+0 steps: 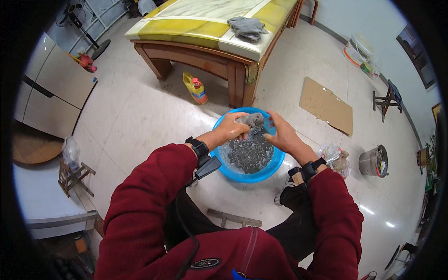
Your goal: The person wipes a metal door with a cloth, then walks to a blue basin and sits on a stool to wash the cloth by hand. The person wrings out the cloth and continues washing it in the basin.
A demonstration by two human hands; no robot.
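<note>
A bunched grey cloth [252,120] is gripped in my left hand [232,127] over the far side of a blue basin [249,178]. Grey, sudsy water [248,152] fills the basin, with foam along its edges. My right hand [283,134] is at the basin's far right rim, fingers spread and apart from the cloth, holding nothing that I can see. Another grey cloth [248,28] lies crumpled on the corner of the marble-patterned table [186,33].
A yellow bottle with a red cap [196,87] stands by the table leg. Flattened cardboard [326,105] lies on the floor to the right. Plastic bags [337,160], a metal bucket [372,162] and a folding stool [388,100] are also right. A white cabinet [56,84] stands left.
</note>
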